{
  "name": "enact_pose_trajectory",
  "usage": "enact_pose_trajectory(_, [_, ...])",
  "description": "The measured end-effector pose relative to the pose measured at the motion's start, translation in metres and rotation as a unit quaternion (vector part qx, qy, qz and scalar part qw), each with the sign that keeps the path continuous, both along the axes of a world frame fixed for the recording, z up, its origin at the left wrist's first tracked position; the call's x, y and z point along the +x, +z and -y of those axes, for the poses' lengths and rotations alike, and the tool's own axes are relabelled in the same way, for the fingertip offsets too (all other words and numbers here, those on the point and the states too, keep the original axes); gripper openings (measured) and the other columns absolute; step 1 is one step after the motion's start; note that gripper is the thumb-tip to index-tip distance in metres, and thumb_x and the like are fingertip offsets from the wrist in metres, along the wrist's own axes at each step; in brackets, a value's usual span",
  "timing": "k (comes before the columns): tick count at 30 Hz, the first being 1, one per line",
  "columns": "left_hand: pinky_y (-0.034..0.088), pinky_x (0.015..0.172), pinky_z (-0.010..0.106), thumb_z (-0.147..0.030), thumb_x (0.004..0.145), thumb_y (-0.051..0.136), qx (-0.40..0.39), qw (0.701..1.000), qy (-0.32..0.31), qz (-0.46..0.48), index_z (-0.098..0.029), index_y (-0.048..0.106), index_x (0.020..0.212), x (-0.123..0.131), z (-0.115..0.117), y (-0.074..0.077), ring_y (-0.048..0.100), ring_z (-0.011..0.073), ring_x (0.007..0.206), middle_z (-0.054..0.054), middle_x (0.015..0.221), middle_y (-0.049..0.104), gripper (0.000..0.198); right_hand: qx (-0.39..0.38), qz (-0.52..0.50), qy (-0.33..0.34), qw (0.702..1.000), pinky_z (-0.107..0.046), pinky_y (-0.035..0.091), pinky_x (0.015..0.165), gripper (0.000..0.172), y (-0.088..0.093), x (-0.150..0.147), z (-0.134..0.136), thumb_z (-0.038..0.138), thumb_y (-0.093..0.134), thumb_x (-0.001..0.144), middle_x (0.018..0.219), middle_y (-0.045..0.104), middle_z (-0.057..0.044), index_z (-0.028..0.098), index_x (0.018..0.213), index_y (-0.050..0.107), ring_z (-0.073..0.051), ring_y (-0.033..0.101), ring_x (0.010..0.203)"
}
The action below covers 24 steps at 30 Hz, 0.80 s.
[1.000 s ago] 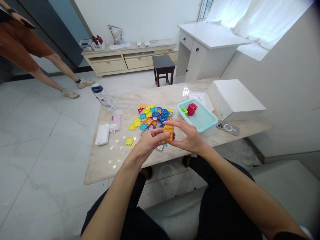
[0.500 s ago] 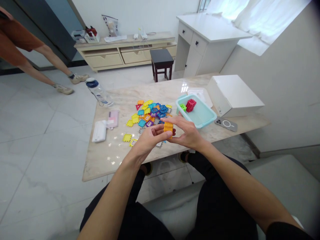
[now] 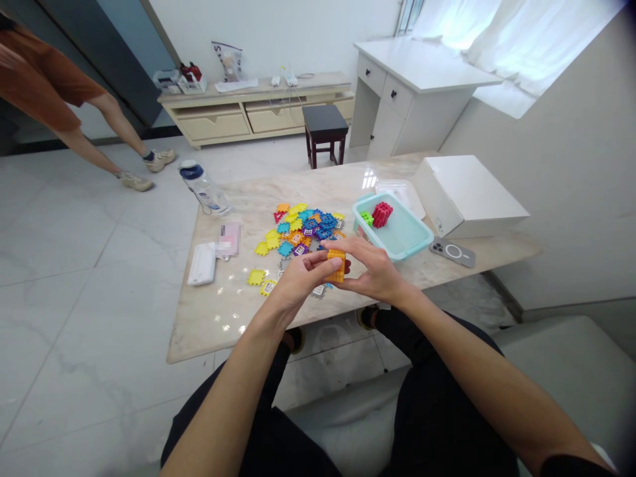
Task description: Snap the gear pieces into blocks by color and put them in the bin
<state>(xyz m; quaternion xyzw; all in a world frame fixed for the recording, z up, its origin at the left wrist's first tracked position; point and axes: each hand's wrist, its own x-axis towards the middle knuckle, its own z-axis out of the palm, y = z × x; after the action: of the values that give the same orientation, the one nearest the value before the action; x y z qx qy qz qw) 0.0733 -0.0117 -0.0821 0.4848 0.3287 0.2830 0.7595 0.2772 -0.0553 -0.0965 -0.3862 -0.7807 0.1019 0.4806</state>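
Observation:
A stack of orange interlocking tiles point(image 3: 336, 266) is held between my two hands above the near part of the table. My left hand point(image 3: 307, 270) grips it from the left, thumb across its near side. Closed round its top and bottom, my right hand point(image 3: 370, 266) holds it from the right. Behind them spreads a loose pile of plastic tiles point(image 3: 298, 226) in yellow, blue, purple and orange. To the right stands a light-blue basket point(image 3: 410, 246) holding a red tile stack point(image 3: 382, 214) and a green tile stack point(image 3: 366, 218).
On the marble-look table point(image 3: 199, 324) are a water bottle point(image 3: 206, 191), a white pack point(image 3: 201, 264), a pink packet point(image 3: 229, 239), a grey phone point(image 3: 452, 252) and a white box point(image 3: 474, 192). A person point(image 3: 64, 86) stands at the far left. A dark stool point(image 3: 325, 122) is beyond the table.
The whole view has shifted slightly, so the scene sits a little lower and further right. Both hands still hold the orange tile stack, which looks slightly tilted now.

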Motion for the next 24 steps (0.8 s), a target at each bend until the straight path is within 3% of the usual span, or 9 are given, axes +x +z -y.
enact_pose_trajectory(8, [0.055, 0.085, 0.027, -0.050, 0.077, 0.102, 0.002, 1.000, -0.002, 0.008, -0.014, 0.086, 0.103, 0.003, 0.003, 0.004, 0.074, 0.0195, 0.093, 0.009, 0.101, 0.083, 0.047, 0.001, 0.008, -0.007, 1.000, -0.048, 0.061, 0.120, 0.059, -0.001, -0.002, 0.003, 0.031, 0.085, 0.099, 0.143, 0.080, -0.011, 0.026, 0.154, 0.067, -0.029, 0.078, 0.132])
enact_pose_trajectory(12, [0.052, 0.082, 0.026, -0.050, 0.080, 0.099, 0.016, 1.000, 0.008, -0.007, -0.013, 0.088, 0.097, 0.000, 0.001, 0.002, 0.073, 0.0193, 0.092, 0.011, 0.100, 0.083, 0.043, -0.007, 0.015, -0.014, 1.000, -0.049, 0.060, 0.122, 0.065, -0.002, -0.005, 0.002, 0.032, 0.087, 0.097, 0.145, 0.078, -0.010, 0.028, 0.158, 0.064, -0.030, 0.077, 0.133])
enact_pose_trajectory(24, [0.055, 0.087, 0.029, -0.053, 0.077, 0.101, -0.035, 0.998, 0.020, 0.041, -0.012, 0.086, 0.098, -0.002, 0.002, -0.007, 0.074, 0.0199, 0.092, 0.012, 0.102, 0.082, 0.048, -0.035, 0.012, -0.015, 0.999, -0.047, 0.062, 0.118, 0.058, 0.000, -0.011, -0.002, 0.035, 0.089, 0.096, 0.141, 0.080, -0.010, 0.026, 0.150, 0.068, -0.030, 0.079, 0.130])
